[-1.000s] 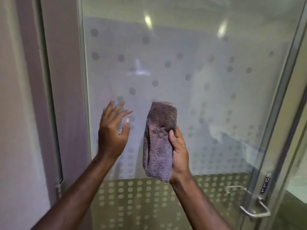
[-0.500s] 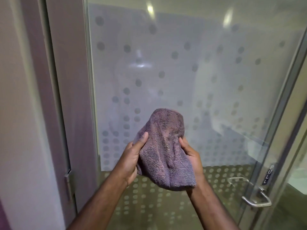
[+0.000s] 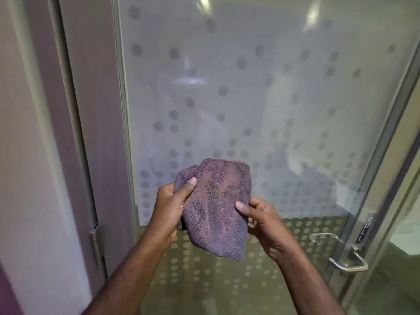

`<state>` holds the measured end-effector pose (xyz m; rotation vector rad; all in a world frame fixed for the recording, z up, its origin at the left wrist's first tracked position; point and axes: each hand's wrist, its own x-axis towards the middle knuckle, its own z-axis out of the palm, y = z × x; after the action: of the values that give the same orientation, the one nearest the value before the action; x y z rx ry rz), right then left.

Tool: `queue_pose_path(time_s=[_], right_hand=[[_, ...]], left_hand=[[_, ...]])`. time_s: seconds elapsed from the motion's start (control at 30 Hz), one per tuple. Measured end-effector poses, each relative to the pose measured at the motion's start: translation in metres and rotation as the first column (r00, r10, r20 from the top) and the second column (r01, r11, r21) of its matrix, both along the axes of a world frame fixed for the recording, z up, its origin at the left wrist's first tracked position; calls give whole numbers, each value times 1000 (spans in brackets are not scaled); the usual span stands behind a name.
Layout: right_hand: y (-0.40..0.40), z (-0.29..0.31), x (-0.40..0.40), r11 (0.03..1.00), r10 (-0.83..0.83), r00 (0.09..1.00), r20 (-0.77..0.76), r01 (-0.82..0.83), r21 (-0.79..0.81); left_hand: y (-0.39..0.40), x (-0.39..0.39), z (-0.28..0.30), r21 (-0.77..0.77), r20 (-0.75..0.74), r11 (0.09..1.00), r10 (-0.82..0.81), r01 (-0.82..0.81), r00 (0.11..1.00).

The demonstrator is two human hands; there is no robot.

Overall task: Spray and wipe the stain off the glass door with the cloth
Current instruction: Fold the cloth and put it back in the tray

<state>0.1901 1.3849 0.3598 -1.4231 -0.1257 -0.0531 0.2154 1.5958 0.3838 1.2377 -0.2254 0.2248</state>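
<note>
A frosted glass door (image 3: 261, 92) with a pattern of grey dots fills the view in front of me. I hold a purple-grey terry cloth (image 3: 216, 205) between both hands, a little in front of the glass and off it. My left hand (image 3: 172, 203) grips the cloth's upper left edge, thumb on top. My right hand (image 3: 261, 219) pinches its right side lower down. The cloth hangs crumpled, its bottom corner pointing down. No spray bottle is in view, and I cannot make out a stain on the glass.
A metal lever handle (image 3: 347, 262) with a "PULL" label (image 3: 364, 228) sits at the door's lower right. The door's metal frame (image 3: 122, 133) and a purple-grey post (image 3: 95, 110) with a hinge (image 3: 95, 244) stand at left. A pale wall (image 3: 22, 155) lies further left.
My left hand came off the glass and took hold of the cloth, which was in my right hand alone. Both hands then lowered it slightly and spread it between them.
</note>
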Motion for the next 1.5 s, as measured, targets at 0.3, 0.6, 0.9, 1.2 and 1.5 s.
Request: queue_pose_path(time_s=[0.3,0.6,0.9,1.2,1.5], right_hand=[[-8,16,-8,972,44,999,12,-46,231],[-21,76,-44,998,45,932,358,-29,-50],[-13,76,-49,998,-46,786,617,61,-4],[-3,60,-44,986,-154,817,555,159,40],[-16,54,-49,947,-262,803,535,320,-17]], left_hand=[[23,-5,4,129,-179,919,-347,371,921],[35,-22,38,128,222,935,-353,331,909],[31,-36,50,163,565,969,-248,188,787],[21,-33,10,-93,32,826,-555,556,831],[14,-26,5,-100,-103,813,-582,573,807]])
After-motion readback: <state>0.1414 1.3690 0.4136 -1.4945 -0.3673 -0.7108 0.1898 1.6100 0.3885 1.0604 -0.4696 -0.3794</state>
